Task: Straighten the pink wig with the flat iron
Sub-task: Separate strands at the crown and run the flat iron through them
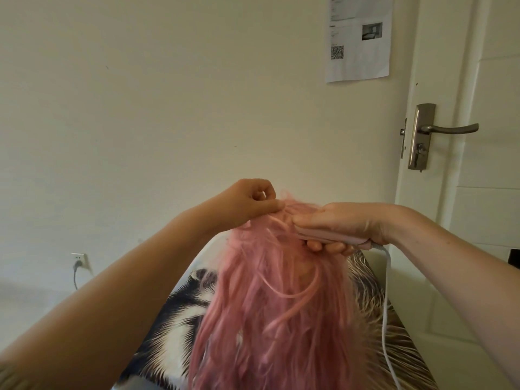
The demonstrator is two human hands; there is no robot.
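The pink wig point(270, 305) fills the lower middle of the view, its long strands falling toward me. At its top, my left hand point(247, 201) pinches a thin lock between thumb and forefinger. My right hand point(343, 223) comes in from the right and grips the pale pink flat iron point(323, 235), which lies level with its tip in the hair near the crown. The iron's plates are hidden by my fingers and the hair. Its white cord point(387, 305) drops down the right side.
Under the wig lies a fabric with a black, white and tan fur print point(180, 319). A wall socket with a plug point(80, 263) sits low on the left. A white door with a metal handle point(447, 129) stands at the right, a printed sheet point(358, 38) above.
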